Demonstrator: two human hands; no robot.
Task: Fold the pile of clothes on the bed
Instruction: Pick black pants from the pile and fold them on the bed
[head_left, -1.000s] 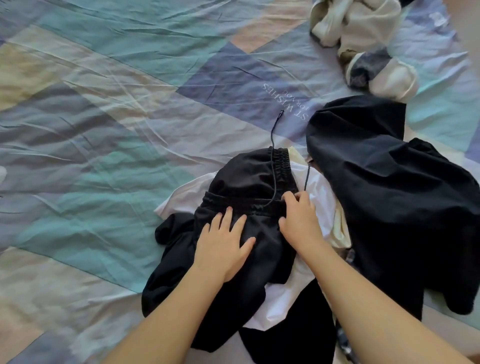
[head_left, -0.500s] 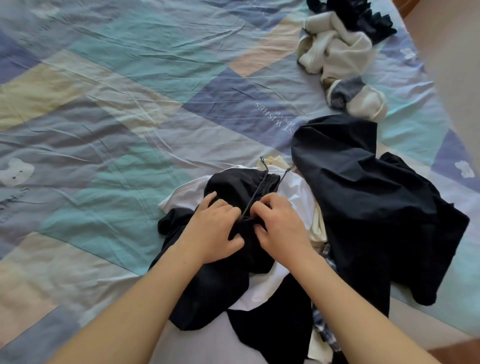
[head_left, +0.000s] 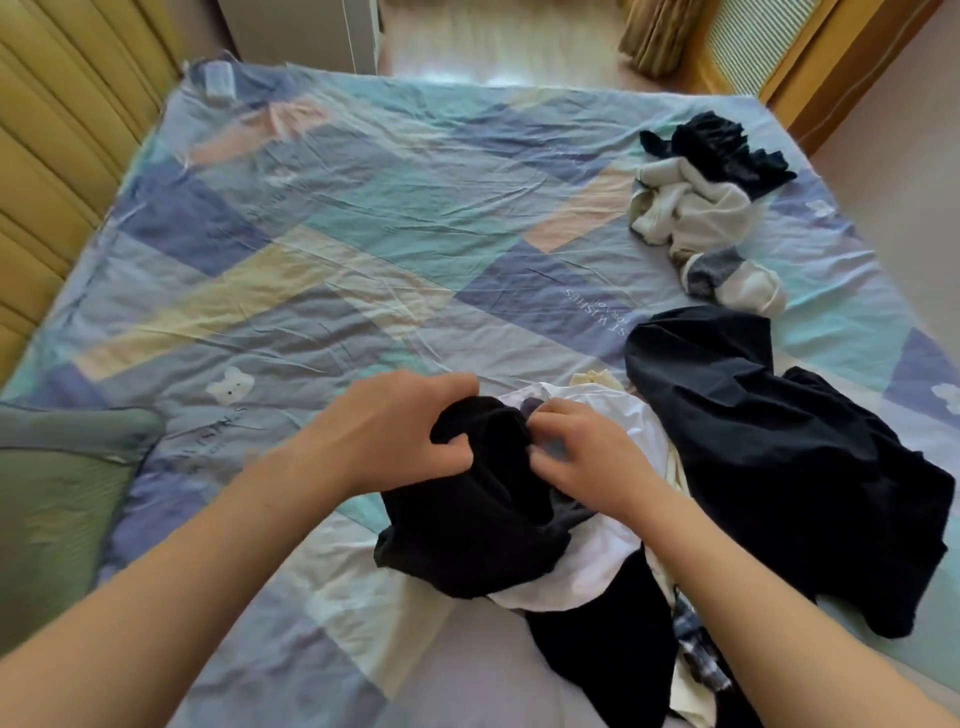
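A pair of black drawstring shorts (head_left: 467, 525) is bunched up on the near side of the patchwork bed sheet (head_left: 363, 270). My left hand (head_left: 395, 431) grips its waistband from the left, fingers curled round the cloth. My right hand (head_left: 587, 452) pinches the same waistband from the right. Under the shorts lies a white garment (head_left: 597, 551). A large black garment (head_left: 779, 457) spreads to the right of it. More dark and checked clothes (head_left: 696, 654) lie below, partly hidden by my right forearm.
A second heap of cream, grey and black clothes (head_left: 701, 218) sits at the far right of the bed. A green pillow (head_left: 57, 493) lies at the left edge. Wooden panels (head_left: 57, 130) line the left side; floor shows beyond the bed's far end.
My head has lifted, so the whole bed and the room beyond show. Both hands have closed tighter on the black shorts and raised the waistband off the pile.
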